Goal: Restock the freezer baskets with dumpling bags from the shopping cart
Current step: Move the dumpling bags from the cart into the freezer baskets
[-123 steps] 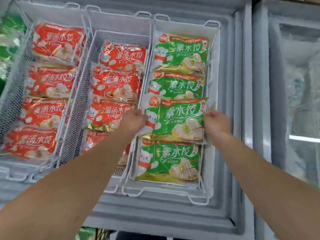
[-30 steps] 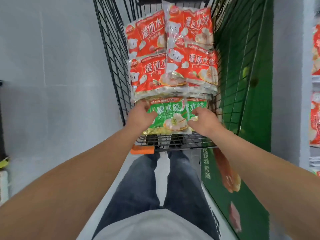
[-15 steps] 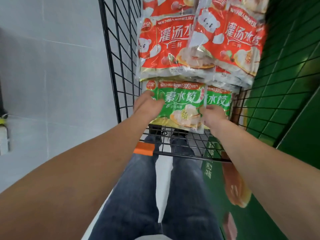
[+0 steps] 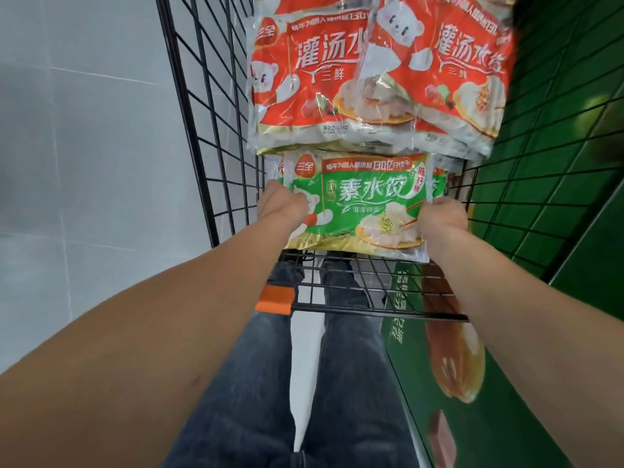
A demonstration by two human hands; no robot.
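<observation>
Green bag sits low in the cart under red bags, w/ left hand & right hand gripping its sides; best lift it level so nothing slides.

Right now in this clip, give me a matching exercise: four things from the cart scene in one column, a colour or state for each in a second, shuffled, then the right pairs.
Things:
1. green dumpling bag
2. red dumpling bags
3. cart handle clip
4. shopping cart

Colour or state:
A. orange, on the near rail
B. black wire mesh
C. stacked at the far side, not held
D. gripped at both ends, by the left hand and the right hand

Pairs: 1-D, 2-C, 3-A, 4-B
</observation>
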